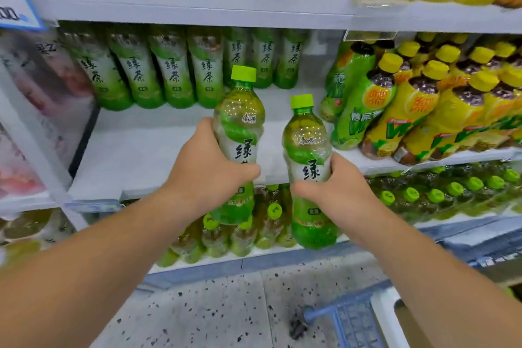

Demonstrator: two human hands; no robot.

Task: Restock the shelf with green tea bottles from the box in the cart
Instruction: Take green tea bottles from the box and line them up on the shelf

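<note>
Green bottle [240,121] in left hand [206,167]

Pale speckled floor [214,305]; white store shelving [169,3] in bright even light.

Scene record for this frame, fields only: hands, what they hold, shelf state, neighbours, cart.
left: left hand grips left bottle, upright, green cap on
right: right hand grips right bottle, upright, held lower
shelf: shelf bare at the front; back row of green tea bottles
neighbours: yellow-capped bottles to the right
cart: cart corner at lower right; box not in view
</note>
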